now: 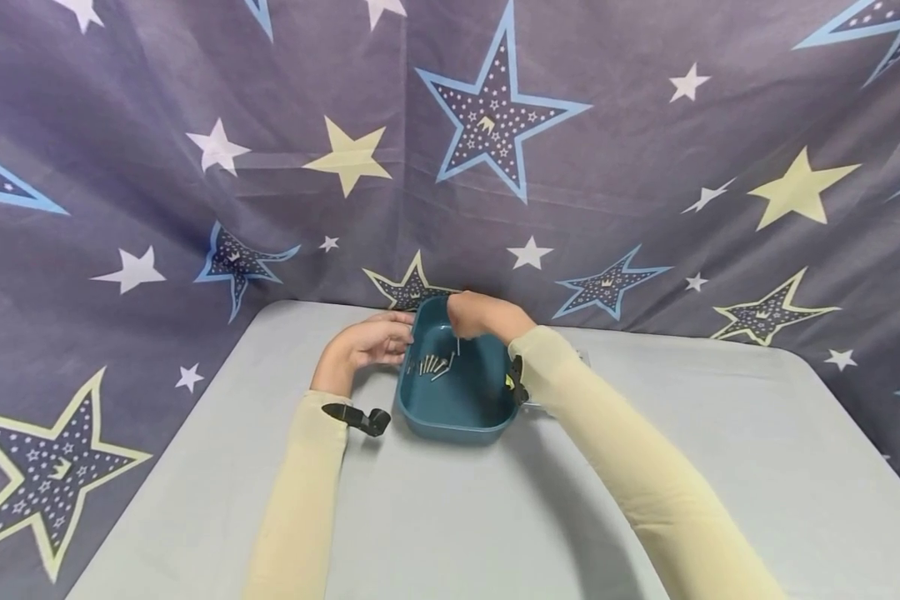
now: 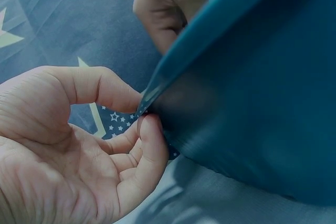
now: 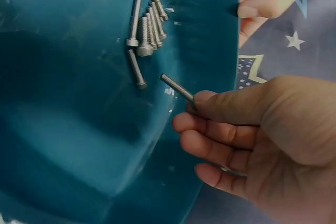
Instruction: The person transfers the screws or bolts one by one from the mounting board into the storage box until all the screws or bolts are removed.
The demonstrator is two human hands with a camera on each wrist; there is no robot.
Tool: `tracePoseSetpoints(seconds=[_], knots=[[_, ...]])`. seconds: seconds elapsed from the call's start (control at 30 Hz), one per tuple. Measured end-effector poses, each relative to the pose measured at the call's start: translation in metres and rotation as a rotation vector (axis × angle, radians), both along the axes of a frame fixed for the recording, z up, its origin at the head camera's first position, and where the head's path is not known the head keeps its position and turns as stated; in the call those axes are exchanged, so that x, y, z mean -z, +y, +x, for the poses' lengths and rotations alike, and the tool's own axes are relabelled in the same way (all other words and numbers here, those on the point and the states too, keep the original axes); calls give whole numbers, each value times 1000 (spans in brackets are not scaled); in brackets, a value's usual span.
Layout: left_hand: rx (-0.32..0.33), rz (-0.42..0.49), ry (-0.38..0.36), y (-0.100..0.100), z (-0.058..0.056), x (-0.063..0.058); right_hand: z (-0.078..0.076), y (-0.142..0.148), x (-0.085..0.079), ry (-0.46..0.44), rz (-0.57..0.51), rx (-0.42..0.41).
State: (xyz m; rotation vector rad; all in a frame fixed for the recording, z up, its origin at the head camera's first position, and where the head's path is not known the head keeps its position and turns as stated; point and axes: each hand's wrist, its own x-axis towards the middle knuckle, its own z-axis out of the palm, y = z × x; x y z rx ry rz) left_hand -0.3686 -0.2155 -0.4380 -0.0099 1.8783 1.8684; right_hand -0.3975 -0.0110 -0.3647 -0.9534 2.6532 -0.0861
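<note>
A teal plastic bin [image 1: 457, 421] stands on the table. Inside it lies a row of several silver socket-head screws [image 1: 432, 364] [image 3: 148, 30], with one screw [image 3: 136, 69] a little apart from them. My left hand [image 1: 381, 340] [image 2: 89, 140] pinches the bin's left rim between thumb and fingers. Over the bin's far end, my right hand [image 1: 483, 315] [image 3: 257, 129] pinches another screw [image 3: 177, 87] by one end, its threaded end pointing out over the bin floor. A small shiny metal bit [image 3: 226, 169] shows between the lower fingers of that hand; its kind cannot be told.
A pale object [image 1: 583, 357] on the table is mostly hidden behind my right forearm. A dark star-patterned cloth [image 1: 615, 208] hangs close behind the bin at the back edge of the grey-white table [image 1: 420, 525].
</note>
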Motion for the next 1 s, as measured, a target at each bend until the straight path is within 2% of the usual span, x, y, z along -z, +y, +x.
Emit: tracePoseSetpoints(seconds=[0.2,0.3,0.43,0.67,1.0], knots=[[-1,-8,2,0,-1,0,-8,-6,11,-45,109,34],[-2,-9,0,0,0,0,-10,-8,14,-75,128,65],[-8,-10,-2,0,0,-1,-9,-7,18,-102,115,99],[1,-1,-8,2,-1,1,-4,-3,22,-121,113,111],[2,4,-5,0,0,0,-2,-2,29,-67,68,139]])
